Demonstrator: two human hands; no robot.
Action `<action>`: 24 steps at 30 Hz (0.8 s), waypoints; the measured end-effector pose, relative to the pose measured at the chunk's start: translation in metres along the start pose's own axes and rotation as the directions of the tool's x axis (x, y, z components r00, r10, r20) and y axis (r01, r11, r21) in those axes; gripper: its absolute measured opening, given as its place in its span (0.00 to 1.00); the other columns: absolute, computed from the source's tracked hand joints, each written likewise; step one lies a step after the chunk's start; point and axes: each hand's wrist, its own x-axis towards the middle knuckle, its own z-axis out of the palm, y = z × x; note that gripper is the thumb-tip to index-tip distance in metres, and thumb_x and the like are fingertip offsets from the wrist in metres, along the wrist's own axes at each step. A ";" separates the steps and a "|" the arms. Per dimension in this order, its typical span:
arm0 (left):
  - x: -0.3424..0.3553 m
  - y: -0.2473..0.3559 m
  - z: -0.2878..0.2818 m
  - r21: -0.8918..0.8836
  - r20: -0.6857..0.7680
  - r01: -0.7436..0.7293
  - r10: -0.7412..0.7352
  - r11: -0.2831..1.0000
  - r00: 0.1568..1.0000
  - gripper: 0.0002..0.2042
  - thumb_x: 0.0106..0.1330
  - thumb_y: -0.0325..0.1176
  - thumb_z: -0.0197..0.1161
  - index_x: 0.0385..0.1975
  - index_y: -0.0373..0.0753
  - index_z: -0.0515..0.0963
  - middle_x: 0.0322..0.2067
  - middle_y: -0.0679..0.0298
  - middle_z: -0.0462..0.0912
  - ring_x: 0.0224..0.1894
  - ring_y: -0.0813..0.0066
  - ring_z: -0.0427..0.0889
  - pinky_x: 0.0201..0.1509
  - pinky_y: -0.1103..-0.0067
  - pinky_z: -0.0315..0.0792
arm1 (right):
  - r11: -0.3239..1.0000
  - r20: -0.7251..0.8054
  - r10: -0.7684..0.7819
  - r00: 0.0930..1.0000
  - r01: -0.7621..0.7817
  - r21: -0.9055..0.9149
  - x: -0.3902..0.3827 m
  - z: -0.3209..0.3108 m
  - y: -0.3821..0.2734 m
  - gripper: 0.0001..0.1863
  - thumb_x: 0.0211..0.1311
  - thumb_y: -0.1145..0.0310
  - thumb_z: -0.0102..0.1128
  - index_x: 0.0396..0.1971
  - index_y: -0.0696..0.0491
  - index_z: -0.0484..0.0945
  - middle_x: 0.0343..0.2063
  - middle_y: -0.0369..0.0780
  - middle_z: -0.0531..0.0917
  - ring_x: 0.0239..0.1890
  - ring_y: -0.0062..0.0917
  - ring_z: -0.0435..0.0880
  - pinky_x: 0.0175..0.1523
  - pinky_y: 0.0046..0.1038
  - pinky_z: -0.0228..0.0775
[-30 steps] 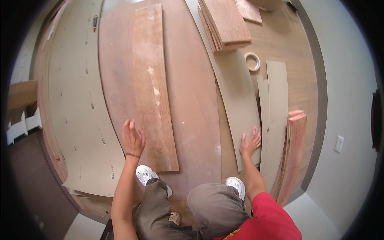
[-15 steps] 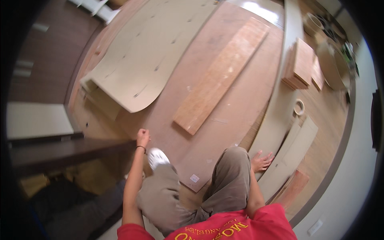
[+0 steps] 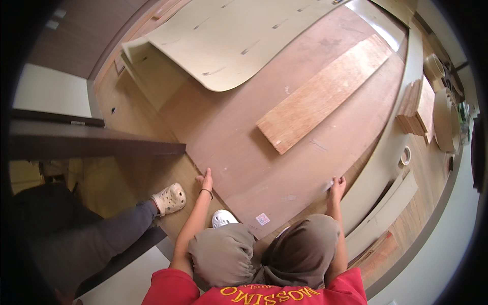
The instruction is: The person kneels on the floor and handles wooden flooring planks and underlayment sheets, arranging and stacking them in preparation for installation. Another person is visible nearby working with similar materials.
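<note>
A broad reddish-brown plywood sheet [image 3: 244, 173] lies in front of my knees. My left hand [image 3: 206, 181] is at its left edge, the thumb and fingers apart. At the right edge, my right hand [image 3: 337, 188] has its fingers bent round the rim, next to a small whitish spot. On top of the sheet a narrower plywood board [image 3: 323, 94] lies at a slant. A small square label [image 3: 262, 219] sits near the sheet's close corner.
A pale curved sheet [image 3: 223, 38] with dark marks overlaps the far left. Long pale strips [image 3: 378, 203], a tape roll [image 3: 405, 156] and stacked boards [image 3: 418, 109] lie right. Another person's leg in a beige clog [image 3: 170, 199] comes from the left, below a dark ledge [image 3: 96, 142].
My right hand has left the pale strip and moved to the sheet's right edge. My left hand has come to the left edge, its fingers opening. The clogged foot now shows clearly.
</note>
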 end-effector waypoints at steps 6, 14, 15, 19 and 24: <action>-0.046 0.046 -0.016 0.208 0.103 -0.237 0.219 0.949 0.970 0.31 0.67 0.58 0.45 0.43 0.30 0.73 0.42 0.41 0.78 0.47 0.42 0.76 0.49 0.61 0.69 | 0.970 -0.015 0.237 0.971 -0.236 0.057 0.006 -0.007 -0.040 0.27 0.60 0.55 0.61 0.48 0.61 0.68 0.43 0.43 0.76 0.42 0.27 0.75 0.46 0.32 0.69; -0.069 0.040 0.005 -0.045 -0.145 -0.417 0.407 0.908 0.902 0.24 0.72 0.47 0.46 0.34 0.25 0.73 0.35 0.39 0.77 0.39 0.41 0.76 0.42 0.59 0.69 | 0.975 0.024 -0.094 0.995 0.097 -0.201 0.038 -0.011 -0.024 0.22 0.55 0.53 0.66 0.25 0.59 0.73 0.22 0.36 0.73 0.27 0.23 0.68 0.34 0.29 0.64; -0.068 0.035 0.015 -0.048 -0.215 -0.435 0.416 0.899 0.884 0.24 0.72 0.47 0.45 0.34 0.25 0.72 0.35 0.38 0.77 0.39 0.40 0.76 0.42 0.59 0.68 | 0.978 0.024 -0.095 0.995 0.098 -0.185 0.037 -0.014 -0.027 0.22 0.55 0.53 0.67 0.25 0.58 0.73 0.22 0.36 0.73 0.26 0.22 0.67 0.32 0.29 0.63; -0.072 0.033 0.017 0.014 -0.304 -0.429 0.412 0.903 0.859 0.24 0.72 0.46 0.44 0.37 0.25 0.72 0.36 0.37 0.77 0.39 0.41 0.76 0.43 0.59 0.68 | 0.969 0.038 -0.047 0.998 0.055 -0.242 0.034 -0.018 -0.035 0.25 0.53 0.52 0.68 0.19 0.55 0.66 0.18 0.34 0.69 0.24 0.21 0.64 0.29 0.28 0.61; -0.071 0.035 0.010 0.023 -0.247 -0.398 0.391 0.917 0.887 0.23 0.73 0.45 0.45 0.39 0.24 0.72 0.38 0.37 0.77 0.41 0.42 0.76 0.45 0.61 0.69 | 0.962 0.024 -0.064 0.998 0.068 -0.265 0.020 -0.023 -0.039 0.27 0.52 0.51 0.68 0.18 0.56 0.63 0.17 0.34 0.67 0.23 0.21 0.63 0.29 0.28 0.61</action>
